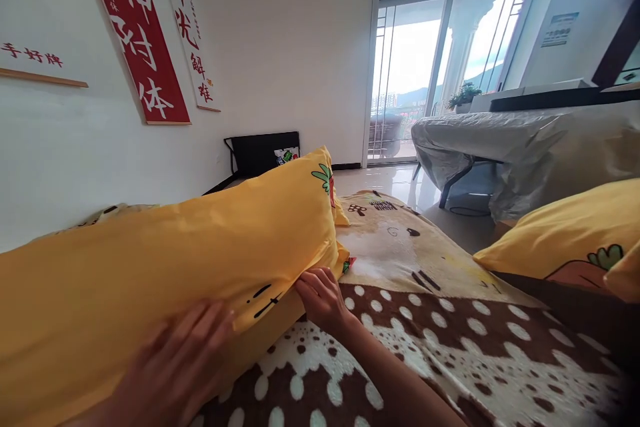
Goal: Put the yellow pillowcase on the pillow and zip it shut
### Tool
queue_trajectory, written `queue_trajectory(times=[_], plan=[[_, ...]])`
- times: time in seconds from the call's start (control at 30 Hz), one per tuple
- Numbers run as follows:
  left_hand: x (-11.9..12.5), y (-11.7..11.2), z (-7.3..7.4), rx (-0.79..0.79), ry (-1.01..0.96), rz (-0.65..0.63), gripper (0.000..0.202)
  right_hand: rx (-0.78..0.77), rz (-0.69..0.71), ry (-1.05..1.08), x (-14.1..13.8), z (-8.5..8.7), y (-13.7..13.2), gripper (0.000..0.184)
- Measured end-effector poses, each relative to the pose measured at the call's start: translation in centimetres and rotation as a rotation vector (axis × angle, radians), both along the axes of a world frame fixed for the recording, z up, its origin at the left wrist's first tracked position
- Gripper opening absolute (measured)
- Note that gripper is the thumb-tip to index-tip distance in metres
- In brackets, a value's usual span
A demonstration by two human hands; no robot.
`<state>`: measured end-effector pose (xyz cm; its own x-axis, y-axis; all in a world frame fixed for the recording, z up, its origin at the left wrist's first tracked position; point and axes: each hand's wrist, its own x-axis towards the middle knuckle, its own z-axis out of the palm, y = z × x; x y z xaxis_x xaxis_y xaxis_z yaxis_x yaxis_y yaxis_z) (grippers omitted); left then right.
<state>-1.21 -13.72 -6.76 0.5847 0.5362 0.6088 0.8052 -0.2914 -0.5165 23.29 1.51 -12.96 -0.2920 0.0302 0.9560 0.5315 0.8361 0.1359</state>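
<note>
A long yellow pillow (200,240), printed with a carrot and black marks, stretches across the left and middle of the head view. My right hand (323,297) pinches its near lower edge close to the right end, with the fingertips partly hidden in the fabric. Flat against the pillow's near side lies my left hand (183,353), blurred by motion, its fingers stretched out. Another yellow layer shows beneath the pillow, though I cannot tell if it is a second pillow. Both rest on a brown and cream spotted blanket (425,320).
Another yellow pillow (575,233) with a carrot print lies at the right. Beyond the bed stands a plastic-covered table (490,127) near a sliding glass door (450,60). A black folding chair (263,153) is by the back wall. Scrolls (145,40) hang at the left.
</note>
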Motion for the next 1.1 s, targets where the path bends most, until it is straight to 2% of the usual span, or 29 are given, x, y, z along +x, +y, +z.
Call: queue_trajectory(times=[0.1, 0.2, 0.37, 0.47, 0.63, 0.77, 0.87, 0.97, 1.03, 1.1], plan=[[0.9, 1.4, 0.2, 0.052, 0.098, 0.031, 0.035, 0.015, -0.018, -0.006, 0.2, -0.4, 0.0, 0.024], [0.8, 2.2, 1.1, 0.075, 0.141, 0.059, 0.033, 0.004, -0.015, -0.015, 0.3, -0.7, 0.1, 0.026], [0.5, 2.9, 2.7, 0.074, -0.141, -0.060, 0.022, 0.001, -0.011, -0.031, 0.2, -0.7, 0.1, 0.024], [0.8, 3.1, 3.2, 0.056, -0.210, -0.103, 0.019, 0.011, -0.043, -0.028, 0.2, -0.5, -0.1, 0.022], [0.4, 3.3, 2.6, 0.125, -0.106, -0.030, 0.021, -0.100, 0.017, -0.162, 0.3, -0.1, -0.3, 0.020], [-0.6, 3.9, 1.7, 0.096, -0.019, 0.030, 0.027, -0.222, 0.040, -0.168, 0.8, -0.2, -0.2, 0.008], [-0.9, 4.1, 1.4, 0.035, 0.091, 0.097, 0.030, -0.284, -0.008, -0.249, 1.5, -0.3, -0.1, 0.020], [0.4, 4.3, 2.0, -0.096, 0.140, 0.118, 0.029, -0.351, -0.110, -0.382, 2.2, -0.1, -0.2, 0.012], [2.5, 5.1, 2.7, -0.179, 0.176, 0.045, 0.020, -0.374, -0.154, -0.431, 2.6, -0.1, -0.3, 0.009], [5.5, 6.7, 3.1, -0.220, 0.251, -0.093, 0.013, -0.419, -0.155, -0.430, 2.9, -0.3, -0.5, 0.011]])
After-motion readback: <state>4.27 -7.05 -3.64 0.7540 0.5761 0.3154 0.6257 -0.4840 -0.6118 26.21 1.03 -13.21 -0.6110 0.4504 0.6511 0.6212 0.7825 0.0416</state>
